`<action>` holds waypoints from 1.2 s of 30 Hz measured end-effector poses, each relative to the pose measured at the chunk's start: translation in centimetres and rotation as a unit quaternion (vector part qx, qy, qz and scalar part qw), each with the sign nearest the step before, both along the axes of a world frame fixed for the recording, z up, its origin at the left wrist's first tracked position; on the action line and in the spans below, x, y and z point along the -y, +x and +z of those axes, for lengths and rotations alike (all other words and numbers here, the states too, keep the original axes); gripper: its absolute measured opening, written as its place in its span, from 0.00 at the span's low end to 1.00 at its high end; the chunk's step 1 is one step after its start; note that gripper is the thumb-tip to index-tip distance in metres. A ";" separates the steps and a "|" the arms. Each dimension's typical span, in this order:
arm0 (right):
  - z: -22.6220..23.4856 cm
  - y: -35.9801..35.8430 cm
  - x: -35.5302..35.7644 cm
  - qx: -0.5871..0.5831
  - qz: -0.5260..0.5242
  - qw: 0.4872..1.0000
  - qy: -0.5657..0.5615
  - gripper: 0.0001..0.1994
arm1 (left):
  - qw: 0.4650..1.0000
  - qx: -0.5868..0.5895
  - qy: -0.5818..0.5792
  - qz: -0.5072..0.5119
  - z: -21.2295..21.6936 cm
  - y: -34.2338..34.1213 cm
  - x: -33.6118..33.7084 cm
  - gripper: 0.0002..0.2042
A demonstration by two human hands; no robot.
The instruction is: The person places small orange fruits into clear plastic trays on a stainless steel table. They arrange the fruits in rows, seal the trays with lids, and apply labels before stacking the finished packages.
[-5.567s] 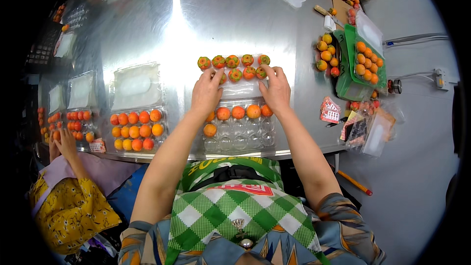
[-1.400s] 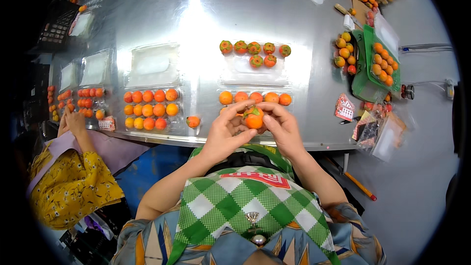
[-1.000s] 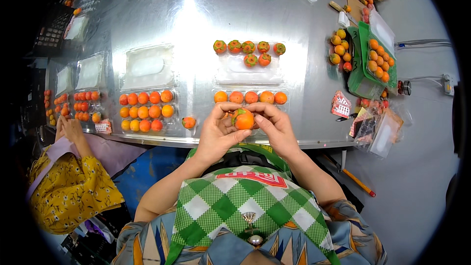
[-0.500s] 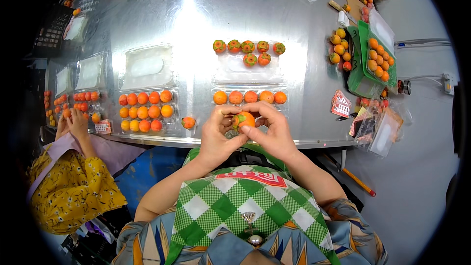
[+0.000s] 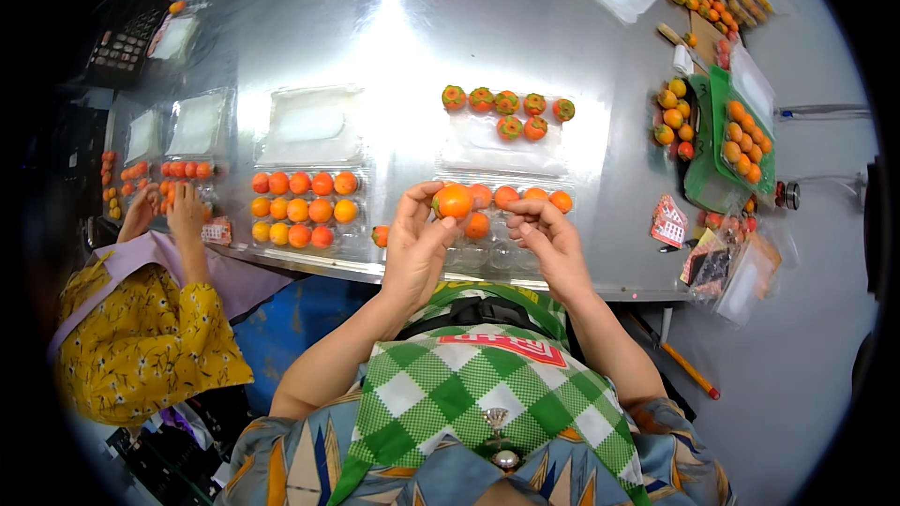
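My left hand (image 5: 417,234) pinches an orange persimmon (image 5: 453,201), its smooth side facing up, over a clear plastic fruit tray (image 5: 497,258). To its right, my right hand (image 5: 553,239) is open, thumb and fingers apart with nothing between them. Beneath and beyond my hands, persimmons fill the tray's far row, partly covered by my fingers. A single persimmon (image 5: 476,225) sits in the row nearer me. On the tray's raised lid (image 5: 502,152) and along its far edge rest several persimmons (image 5: 506,103) with green calyxes up.
Left of me stands a filled persimmon tray (image 5: 305,211) with its lid (image 5: 316,126) folded back. A loose persimmon (image 5: 380,235) lies beside it. Farther left, a co-worker's hands (image 5: 183,215) handle fruit. A green crate (image 5: 708,178) with persimmons, labels and packaging lie at right.
The persimmon has been turned from its green calyx to its smooth side. My right hand has let go of it and moved right. The whole view has shifted slightly.
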State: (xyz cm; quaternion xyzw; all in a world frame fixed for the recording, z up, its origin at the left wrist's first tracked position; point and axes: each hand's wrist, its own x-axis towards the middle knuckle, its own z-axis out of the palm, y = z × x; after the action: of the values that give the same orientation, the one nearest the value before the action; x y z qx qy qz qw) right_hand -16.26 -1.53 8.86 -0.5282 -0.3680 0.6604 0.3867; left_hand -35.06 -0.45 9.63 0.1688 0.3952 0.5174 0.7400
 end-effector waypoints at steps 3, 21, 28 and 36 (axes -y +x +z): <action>-0.1 0.2 0.1 0.011 -0.001 1.000 -0.010 0.13 | 0.996 -0.064 0.048 0.034 -1.2 -1.1 0.3 0.19; -7.5 0.6 -9.0 0.569 0.124 0.740 0.335 0.25 | 0.993 0.027 0.057 0.105 -0.5 -4.2 1.0 0.08; -7.3 -1.3 -10.5 0.604 0.140 0.702 0.350 0.21 | 0.992 0.034 0.046 0.114 -0.3 -5.1 1.4 0.16; -8.6 -1.9 -11.6 0.636 0.166 0.672 0.340 0.08 | 0.989 -0.060 0.101 0.094 0.0 -4.9 1.4 0.33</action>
State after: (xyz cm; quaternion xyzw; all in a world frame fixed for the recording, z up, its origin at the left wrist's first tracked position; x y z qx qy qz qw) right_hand -18.13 10.07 0.23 -0.5832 -0.8053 0.0468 0.0960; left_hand -40.00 -1.90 9.68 0.2355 0.3989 0.6109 0.6420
